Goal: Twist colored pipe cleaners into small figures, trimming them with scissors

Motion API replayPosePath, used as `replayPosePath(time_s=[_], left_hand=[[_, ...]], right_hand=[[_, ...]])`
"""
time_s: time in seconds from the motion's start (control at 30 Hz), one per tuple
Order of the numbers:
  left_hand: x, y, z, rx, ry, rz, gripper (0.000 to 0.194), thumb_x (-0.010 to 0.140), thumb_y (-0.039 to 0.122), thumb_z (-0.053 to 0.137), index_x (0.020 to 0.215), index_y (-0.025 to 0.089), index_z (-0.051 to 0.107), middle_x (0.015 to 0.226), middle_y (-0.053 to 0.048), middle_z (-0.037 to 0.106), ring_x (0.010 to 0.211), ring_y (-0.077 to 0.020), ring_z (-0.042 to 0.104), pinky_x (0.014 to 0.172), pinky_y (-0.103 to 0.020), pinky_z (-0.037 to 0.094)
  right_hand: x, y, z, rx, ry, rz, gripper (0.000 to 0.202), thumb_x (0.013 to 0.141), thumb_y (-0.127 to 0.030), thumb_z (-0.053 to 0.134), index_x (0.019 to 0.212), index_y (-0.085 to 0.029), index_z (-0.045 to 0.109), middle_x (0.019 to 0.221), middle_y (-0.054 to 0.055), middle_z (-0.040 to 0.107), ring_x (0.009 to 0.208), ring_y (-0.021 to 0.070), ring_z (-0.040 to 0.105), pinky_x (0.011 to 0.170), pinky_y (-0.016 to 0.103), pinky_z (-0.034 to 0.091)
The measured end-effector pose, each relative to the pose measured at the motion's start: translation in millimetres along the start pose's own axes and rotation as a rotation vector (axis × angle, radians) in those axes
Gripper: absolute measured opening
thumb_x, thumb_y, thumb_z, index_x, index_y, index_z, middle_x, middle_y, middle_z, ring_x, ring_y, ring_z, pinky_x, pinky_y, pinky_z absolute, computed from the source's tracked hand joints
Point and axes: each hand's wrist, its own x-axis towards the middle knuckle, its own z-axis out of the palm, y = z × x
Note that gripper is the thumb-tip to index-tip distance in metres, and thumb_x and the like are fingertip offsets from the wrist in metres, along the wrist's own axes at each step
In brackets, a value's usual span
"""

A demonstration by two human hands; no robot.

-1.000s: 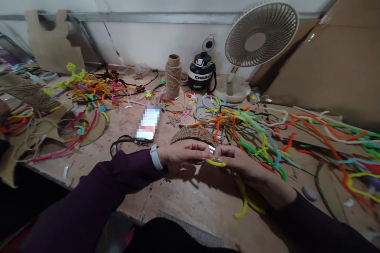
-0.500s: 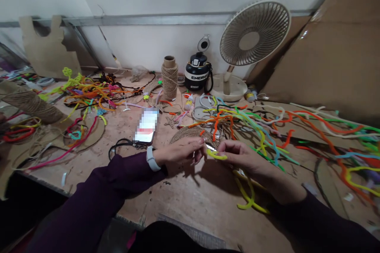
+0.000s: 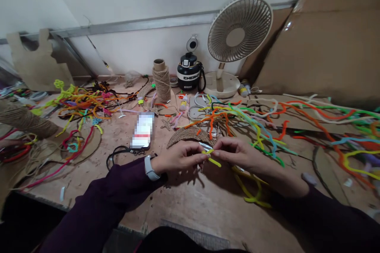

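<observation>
A short yellow pipe cleaner (image 3: 215, 162) is pinched between both hands above the table. My left hand (image 3: 184, 155), wearing a pale watch, closes thumb and fingertips on its left part. Facing it, my right hand (image 3: 237, 152) grips the same piece in a pinch, with a shiny metal object (image 3: 204, 146) showing just behind the fingertips; I cannot make out what it is. Longer yellow pipe cleaners (image 3: 252, 189) lie under my right wrist. Behind the hands rests a curved piece wound with twine (image 3: 185, 135).
A phone (image 3: 141, 132) lies left of the hands. Further back stand a twine spool (image 3: 162, 83), a dark bottle (image 3: 189, 75) and a fan (image 3: 234, 37). Many coloured pipe cleaners spread across the right side. A ruler (image 3: 196, 234) lies at the front edge. Another person's hand (image 3: 12, 144) shows far left.
My left fingers, loosely apart before, have closed on the yellow pipe cleaner, and both hands have come together. The view has shifted slightly to the right.
</observation>
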Motion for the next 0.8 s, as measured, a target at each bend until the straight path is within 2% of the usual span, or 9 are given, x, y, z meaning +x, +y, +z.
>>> replayPosePath(time_s=[0.1, 0.23, 0.4, 0.6, 0.8], left_hand=[[0, 3, 0.1, 0.101, 0.024, 0.054, 0.029, 0.091, 0.039, 0.053, 0.082, 0.012, 0.059, 0.071, -0.003, 0.062, 0.061, -0.0094, 0.056, 0.058, -0.021, 0.043], [-1, 6, -0.3, 0.245, 0.0, 0.117, 0.024, 0.091, 0.031, 0.052, 0.081, 0.012, 0.062, 0.071, -0.004, 0.064, 0.062, -0.0096, 0.058, 0.058, -0.02, 0.043], [-2, 4, 0.4, 0.408, 0.034, 0.189, 0.022, 0.09, 0.029, 0.054, 0.077, 0.013, 0.062, 0.069, -0.002, 0.063, 0.062, -0.0092, 0.056, 0.059, -0.019, 0.041], [1, 2, 1.5, 0.317, 0.078, 0.099, 0.024, 0.092, 0.033, 0.052, 0.084, 0.013, 0.063, 0.071, -0.002, 0.065, 0.064, -0.0093, 0.059, 0.059, -0.019, 0.043], [2, 8, -2.0, 0.237, 0.003, 0.08, 0.023, 0.092, 0.029, 0.051, 0.095, 0.011, 0.064, 0.078, -0.005, 0.067, 0.068, -0.0115, 0.063, 0.061, -0.02, 0.047]], right_hand=[[0, -2, -1, -0.054, 0.005, -0.03, 0.035, 0.082, -0.05, 0.062, 0.079, -0.015, 0.062, 0.065, -0.002, 0.051, 0.058, 0.0099, 0.043, 0.052, 0.023, 0.033], [-2, -10, 0, -0.188, 0.035, -0.091, 0.032, 0.082, -0.046, 0.06, 0.077, -0.015, 0.065, 0.065, 0.0, 0.054, 0.059, 0.0112, 0.046, 0.054, 0.024, 0.036], [-6, -17, 8, -0.332, 0.117, -0.174, 0.026, 0.083, -0.038, 0.057, 0.072, -0.015, 0.066, 0.062, 0.0, 0.057, 0.058, 0.0114, 0.048, 0.053, 0.023, 0.037], [-9, -19, 12, -0.34, 0.209, -0.146, 0.025, 0.082, -0.037, 0.057, 0.07, -0.016, 0.064, 0.057, -0.001, 0.053, 0.054, 0.0105, 0.045, 0.05, 0.022, 0.034], [-7, -16, 3, -0.325, 0.14, -0.119, 0.026, 0.082, -0.039, 0.057, 0.07, -0.016, 0.064, 0.056, -0.002, 0.05, 0.053, 0.0096, 0.041, 0.048, 0.022, 0.03]])
